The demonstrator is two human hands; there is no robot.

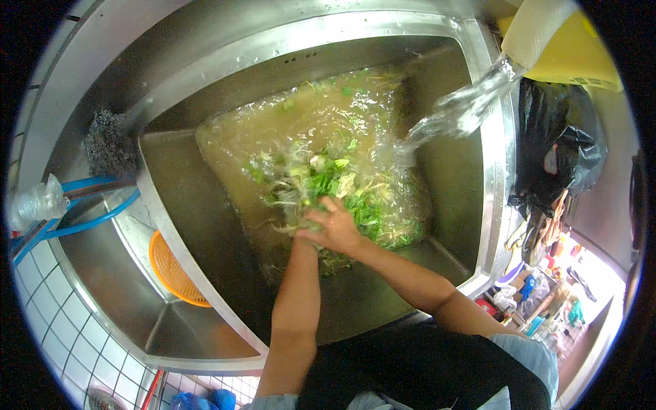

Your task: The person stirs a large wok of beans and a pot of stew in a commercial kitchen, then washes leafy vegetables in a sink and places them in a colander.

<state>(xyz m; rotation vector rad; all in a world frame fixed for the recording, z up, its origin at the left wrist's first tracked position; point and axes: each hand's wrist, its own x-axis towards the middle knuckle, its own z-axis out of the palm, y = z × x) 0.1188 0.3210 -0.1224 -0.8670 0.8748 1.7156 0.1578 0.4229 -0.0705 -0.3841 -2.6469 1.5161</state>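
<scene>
A large stainless-steel sink basin (451, 205) holds murky water with leafy greens (369, 210) floating in it. Near the middle, my right hand (333, 225) grips a bunch of greens with pale roots (292, 192). My left hand (307, 225) is at the same bunch, mostly hidden behind the right hand and the plants, so its fingers do not show. Water (461, 110) pours from a whitish hose (535, 31) at the upper right into the basin. Scattered leaves drift along the far side.
A second basin at the left holds an orange plastic colander (177, 271). Blue hoses (97, 220) and a metal scourer (107, 143) lie beside it. At the right are a black plastic bag (558, 138) and a yellow container (579, 51). The basin's divider (200, 277) separates the two basins.
</scene>
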